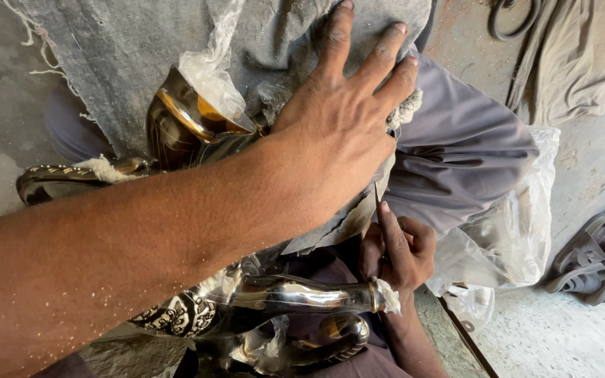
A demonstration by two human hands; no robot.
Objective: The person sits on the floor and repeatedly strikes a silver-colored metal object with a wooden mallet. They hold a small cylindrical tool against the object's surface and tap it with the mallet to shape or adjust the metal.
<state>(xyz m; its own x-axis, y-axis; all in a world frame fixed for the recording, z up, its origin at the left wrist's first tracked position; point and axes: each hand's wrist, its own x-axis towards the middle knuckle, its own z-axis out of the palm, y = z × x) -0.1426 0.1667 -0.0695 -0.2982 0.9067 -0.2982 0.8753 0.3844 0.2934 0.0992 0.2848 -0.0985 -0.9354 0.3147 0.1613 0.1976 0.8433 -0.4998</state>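
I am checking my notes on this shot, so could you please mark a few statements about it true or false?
1. The left hand lies spread, palm down, on grey cloth. True.
2. The right hand holds a thin pointed tool. True.
3. The metal vessel is plain white plastic. False: it is dark, shiny metal with a brass-coloured rim.
4. Sandals lie on the floor at the right. True.
5. The right hand's fingers are spread flat on the floor. False: they are curled around the tool.
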